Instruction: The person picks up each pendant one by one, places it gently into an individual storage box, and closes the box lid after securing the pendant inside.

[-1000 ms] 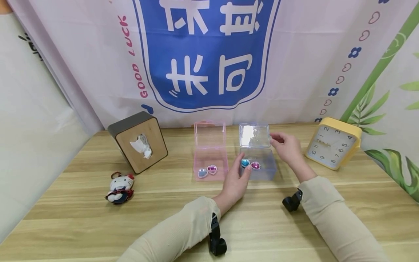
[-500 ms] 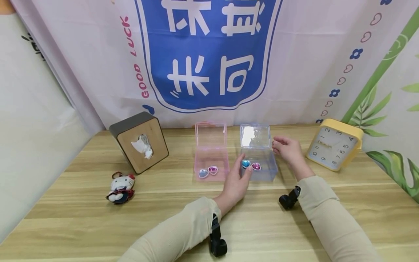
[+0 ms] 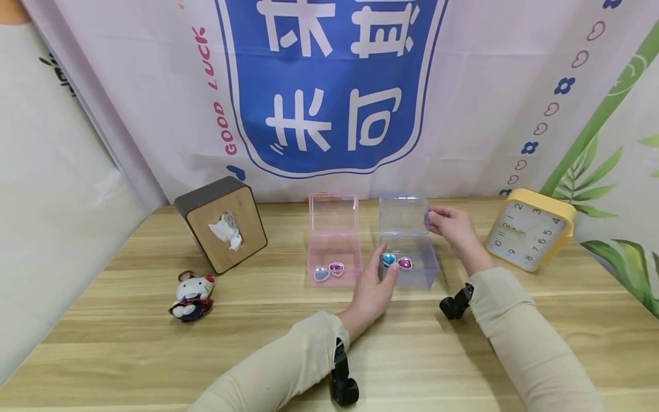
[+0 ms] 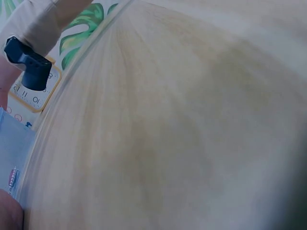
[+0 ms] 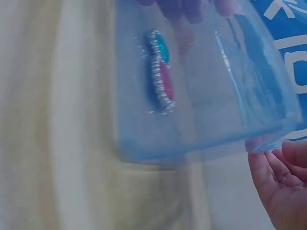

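A clear blue plastic box (image 3: 419, 260) stands on the table with its lid (image 3: 404, 215) raised. Inside lie two gem ornaments with beaded rims, a teal one (image 3: 388, 260) and a magenta one (image 3: 405, 263). My left hand (image 3: 372, 289) rests at the box's front left corner, fingers along the left wall and thumb at the front; its fingertips show through the plastic in the right wrist view. With curled fingers and thumb, my right hand (image 3: 455, 229) pinches the lid's right edge. The left wrist view shows mostly table.
To the left stands an open pink box (image 3: 334, 246) with a pale blue and a magenta gem ornament inside. Farther left are a tissue box (image 3: 226, 226) and a plush toy (image 3: 191, 296). A yellow clock (image 3: 530, 229) stands right of my right hand.
My right hand drew slightly off the lid's edge, then came back to it. The lid's bright reflection has gone, so its tilt has changed. The left hand stays at the box corner.
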The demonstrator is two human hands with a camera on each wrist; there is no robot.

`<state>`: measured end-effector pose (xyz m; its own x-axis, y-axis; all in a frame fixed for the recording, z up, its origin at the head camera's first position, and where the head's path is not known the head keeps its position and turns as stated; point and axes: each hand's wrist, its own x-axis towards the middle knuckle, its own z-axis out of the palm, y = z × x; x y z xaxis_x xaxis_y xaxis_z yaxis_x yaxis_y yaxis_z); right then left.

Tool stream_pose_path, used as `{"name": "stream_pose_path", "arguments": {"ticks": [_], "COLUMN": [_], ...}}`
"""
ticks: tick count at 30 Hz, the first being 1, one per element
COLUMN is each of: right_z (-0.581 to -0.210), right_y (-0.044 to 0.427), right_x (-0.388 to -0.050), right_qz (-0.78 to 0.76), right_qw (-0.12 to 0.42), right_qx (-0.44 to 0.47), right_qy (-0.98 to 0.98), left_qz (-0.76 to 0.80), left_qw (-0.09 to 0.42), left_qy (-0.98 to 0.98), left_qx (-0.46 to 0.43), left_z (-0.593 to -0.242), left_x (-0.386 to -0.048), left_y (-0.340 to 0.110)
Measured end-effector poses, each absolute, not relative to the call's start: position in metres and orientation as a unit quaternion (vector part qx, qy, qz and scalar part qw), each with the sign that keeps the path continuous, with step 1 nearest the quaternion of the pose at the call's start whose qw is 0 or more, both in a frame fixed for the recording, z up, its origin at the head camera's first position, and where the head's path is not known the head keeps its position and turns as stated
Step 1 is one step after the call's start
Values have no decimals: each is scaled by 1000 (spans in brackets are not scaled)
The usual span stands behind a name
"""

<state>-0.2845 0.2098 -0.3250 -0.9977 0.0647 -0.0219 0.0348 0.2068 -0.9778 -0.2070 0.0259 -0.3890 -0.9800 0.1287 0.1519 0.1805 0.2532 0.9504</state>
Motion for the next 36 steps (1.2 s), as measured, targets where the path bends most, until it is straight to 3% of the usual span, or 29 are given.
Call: {"name": "stream_pose_path", "arguments": {"ticks": [17, 36], "right_z": [-294, -300], "right_y": [206, 209], "right_x": [-273, -228], "right_qz": [636, 631], "right_qw": [70, 78], "right_qx": [-2, 9], "right_qy": [-768, -771], "left_qz": [-597, -592], "left_qw": [13, 17], "left_qy": [-796, -800], "left_qx": [-97, -97], "left_z": [-387, -387], "left_x": [-205, -206], "left_y": [25, 27]}}
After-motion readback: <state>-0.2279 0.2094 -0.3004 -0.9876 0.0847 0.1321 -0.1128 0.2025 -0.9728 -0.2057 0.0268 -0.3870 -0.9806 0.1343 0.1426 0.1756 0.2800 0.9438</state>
